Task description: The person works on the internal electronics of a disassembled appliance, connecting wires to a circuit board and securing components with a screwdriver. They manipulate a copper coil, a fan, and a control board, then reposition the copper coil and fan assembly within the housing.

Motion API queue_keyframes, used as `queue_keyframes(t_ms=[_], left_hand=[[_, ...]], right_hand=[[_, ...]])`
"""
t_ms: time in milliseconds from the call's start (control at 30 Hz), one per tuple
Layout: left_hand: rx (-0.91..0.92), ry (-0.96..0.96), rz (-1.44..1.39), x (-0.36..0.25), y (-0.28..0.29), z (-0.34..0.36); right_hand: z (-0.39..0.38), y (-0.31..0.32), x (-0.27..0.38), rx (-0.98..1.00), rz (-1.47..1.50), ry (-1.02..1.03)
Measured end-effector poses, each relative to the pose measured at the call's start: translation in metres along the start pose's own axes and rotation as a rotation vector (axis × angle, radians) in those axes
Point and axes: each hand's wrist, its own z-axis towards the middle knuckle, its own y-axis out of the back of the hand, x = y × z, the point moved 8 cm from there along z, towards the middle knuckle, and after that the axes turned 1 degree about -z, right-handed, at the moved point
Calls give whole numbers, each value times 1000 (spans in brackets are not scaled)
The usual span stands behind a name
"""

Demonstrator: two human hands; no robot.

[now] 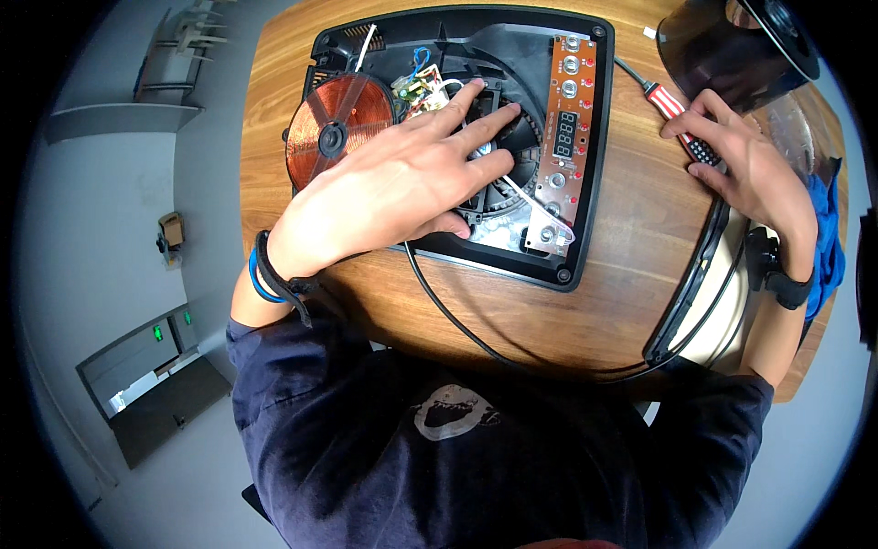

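The opened black housing of an induction cooker [439, 261] lies on the wooden table. Inside it sit a round copper coil [366, 110], a black fan [523, 156] and a brown control board [555, 96] with a digit display. My left hand [402, 174] rests over the fan with its fingers spread, hiding part of the fan and wiring. A white cable [526, 195] runs from under that hand to the board. To the right of the housing, my right hand [745, 156] has its fingers round the red-and-white handle of a screwdriver [666, 99], whose shaft points toward the housing.
A dark cylindrical container [704, 46] stands at the far right. Near the right edge are a flat black-rimmed panel [688, 284] and blue cloth [826, 242]. A black cord [457, 316] loops along the table's front edge.
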Motion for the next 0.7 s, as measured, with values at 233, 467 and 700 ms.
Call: queue_keyframes(t_ms=[233, 467, 700], left_hand=[[-18, 0, 19, -1, -1, -2], [-35, 27, 167, -11, -14, -2], [-173, 37, 256, -15, -18, 12]], right_hand=[[1, 1, 1, 4, -26, 1], [2, 4, 3, 29, 3, -25], [1, 4, 6, 46, -10, -68]])
